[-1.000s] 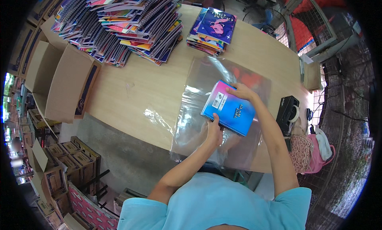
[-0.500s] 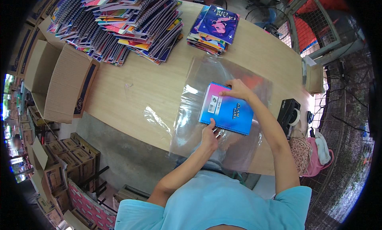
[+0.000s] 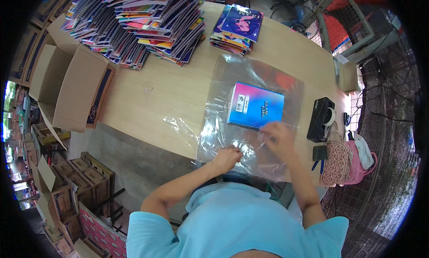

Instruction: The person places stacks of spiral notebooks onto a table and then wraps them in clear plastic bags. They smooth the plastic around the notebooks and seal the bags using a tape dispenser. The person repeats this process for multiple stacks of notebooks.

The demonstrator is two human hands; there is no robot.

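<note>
A pink-and-blue spiral notebook stack [image 3: 257,105] lies on a clear plastic sheet [image 3: 223,72] spread over the table. Below it, at the near part of the sheet, my left hand [image 3: 227,160] has its fingers drawn together on the crinkled plastic. My right hand [image 3: 280,138] is over the sheet by the notebooks' lower right corner. Its fingers are bent and blurred by motion, so I cannot tell whether they hold the film. Neither hand holds the notebooks.
Tall piles of spiral notebooks [image 3: 147,28] stand at the far left, a smaller pile [image 3: 237,29] at the far middle. An open carton [image 3: 80,90] is at the left edge. A black tape dispenser [image 3: 319,119] and a patterned pouch [image 3: 337,162] sit at the right.
Both hands have let go of the notebooks, which now lie on the plastic. My left hand has moved nearer to me; the right has come down to the notebooks' near side.
</note>
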